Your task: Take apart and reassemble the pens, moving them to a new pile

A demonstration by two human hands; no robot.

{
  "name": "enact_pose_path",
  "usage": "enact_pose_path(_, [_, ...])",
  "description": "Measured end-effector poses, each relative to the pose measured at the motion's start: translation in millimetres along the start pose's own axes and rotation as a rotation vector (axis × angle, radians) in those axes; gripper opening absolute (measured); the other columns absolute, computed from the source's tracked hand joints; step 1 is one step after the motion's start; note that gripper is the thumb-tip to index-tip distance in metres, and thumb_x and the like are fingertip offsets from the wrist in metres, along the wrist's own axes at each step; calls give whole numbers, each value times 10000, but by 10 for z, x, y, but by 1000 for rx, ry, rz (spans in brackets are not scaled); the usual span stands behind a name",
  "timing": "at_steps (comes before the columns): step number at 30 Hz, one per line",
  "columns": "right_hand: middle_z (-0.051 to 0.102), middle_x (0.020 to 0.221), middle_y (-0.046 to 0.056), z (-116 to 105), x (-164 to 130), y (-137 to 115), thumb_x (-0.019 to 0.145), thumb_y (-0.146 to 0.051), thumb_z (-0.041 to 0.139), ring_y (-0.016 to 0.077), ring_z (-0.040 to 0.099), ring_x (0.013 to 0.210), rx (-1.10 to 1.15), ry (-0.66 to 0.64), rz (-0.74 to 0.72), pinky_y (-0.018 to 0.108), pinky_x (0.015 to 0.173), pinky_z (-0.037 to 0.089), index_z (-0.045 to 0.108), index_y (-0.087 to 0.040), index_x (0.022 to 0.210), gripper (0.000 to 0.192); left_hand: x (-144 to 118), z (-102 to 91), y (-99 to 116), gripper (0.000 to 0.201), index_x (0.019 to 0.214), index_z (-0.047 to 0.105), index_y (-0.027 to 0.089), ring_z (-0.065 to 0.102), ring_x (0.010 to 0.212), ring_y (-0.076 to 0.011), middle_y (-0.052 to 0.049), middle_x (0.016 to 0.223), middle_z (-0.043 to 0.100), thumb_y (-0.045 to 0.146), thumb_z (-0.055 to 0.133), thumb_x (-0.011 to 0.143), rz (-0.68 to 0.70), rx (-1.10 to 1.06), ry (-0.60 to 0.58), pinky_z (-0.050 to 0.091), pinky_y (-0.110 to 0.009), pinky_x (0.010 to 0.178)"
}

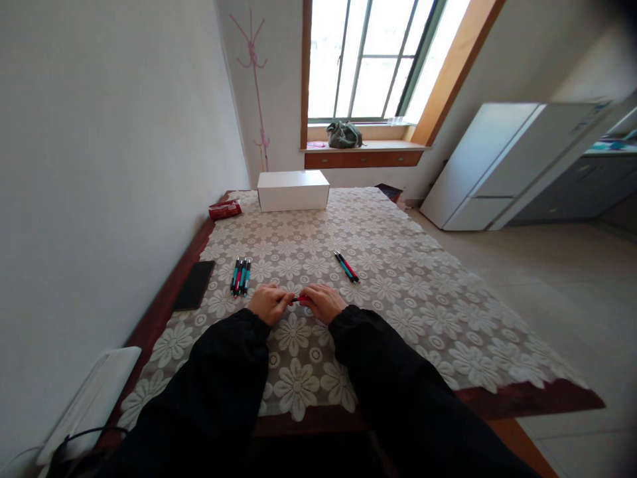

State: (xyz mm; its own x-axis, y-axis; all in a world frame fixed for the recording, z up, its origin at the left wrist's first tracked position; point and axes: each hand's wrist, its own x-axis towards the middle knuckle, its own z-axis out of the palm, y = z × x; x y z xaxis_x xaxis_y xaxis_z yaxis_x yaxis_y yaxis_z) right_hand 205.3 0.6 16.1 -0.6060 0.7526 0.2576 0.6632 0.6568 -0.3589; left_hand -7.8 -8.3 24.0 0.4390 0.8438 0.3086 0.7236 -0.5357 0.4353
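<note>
My left hand (269, 303) and my right hand (323, 302) meet over the lace tablecloth (398, 292), both closed on one small red pen (300, 299) held between them; only a short red and dark piece shows between the fingers. A bundle of several teal and red pens (241, 275) lies just left of my left hand. Two more pens (347, 267) lie side by side beyond my right hand. Both arms wear black sleeves.
A white box (293, 190) stands at the table's far end, a red packet (225, 210) to its left. A black phone (194, 285) lies by the left edge near the wall. A white fridge (497, 166) stands at the right, and a bag (344, 135) on the windowsill.
</note>
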Motion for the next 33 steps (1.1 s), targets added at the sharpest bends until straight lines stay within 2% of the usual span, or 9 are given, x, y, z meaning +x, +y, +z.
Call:
enact_pose_path(2, [676,968,44,-4,-2,11,950,-343,558,181,609,916,-1,14,-4,286,811,396,631,-225,964,140,1,7,3,356,754,736,246,613,728,-193,-34,682,694,392,476,948,1,-3,4,457,-326,748])
enact_pose_path(4, [671,963,40,8,-4,18,944,-341,565,174,607,884,5,24,-1,278,782,398,628,-223,980,139,0,15,7,230,912,730,245,627,791,-196,-32,783,715,402,562,901,9,-28,35,466,-325,771])
enact_pose_path(7, [664,942,34,41,-8,22,947,-333,557,165,605,853,12,36,0,266,757,398,628,-218,985,141,-6,24,9,285,1048,677,237,633,843,-192,-23,875,711,372,699,798,12,-67,42,478,-316,787])
enact_pose_path(11, [660,938,32,63,-8,17,944,-337,567,164,601,857,12,44,-7,264,756,396,630,-222,984,137,-7,32,-2,145,901,679,218,619,844,-191,-27,852,701,349,644,849,7,-47,-1,474,-323,796])
enact_pose_path(13, [659,939,32,59,-8,15,936,-338,582,169,599,868,3,52,-7,270,762,396,633,-225,978,131,-2,34,-14,180,853,681,217,610,862,-198,-36,868,706,363,586,894,21,-38,-16,469,-338,816])
enact_pose_path(19, [656,940,31,49,-6,16,941,-343,578,164,594,854,-31,74,19,273,765,397,645,-225,973,139,4,38,-47,214,960,672,221,595,993,-230,-48,982,700,397,660,839,47,-38,18,465,-373,890])
enact_pose_path(24, [654,938,32,47,-9,18,945,-361,575,160,589,862,-46,94,10,268,768,397,659,-226,966,161,9,53,-60,176,898,677,221,597,1002,-229,-49,962,696,381,604,883,69,-32,31,458,-388,922])
enact_pose_path(29, [660,942,30,45,-13,22,949,-356,572,160,594,860,-57,127,14,277,773,394,666,-227,972,161,7,56,-63,263,1023,659,223,592,1047,-239,-57,1045,687,404,671,833,67,-49,71,463,-397,932])
enact_pose_path(33, [659,937,30,49,-9,23,958,-357,557,165,592,869,-67,123,-15,284,775,392,674,-232,965,171,8,52,-62,171,939,668,228,595,1041,-230,-47,1010,692,377,638,862,94,-44,51,464,-392,933])
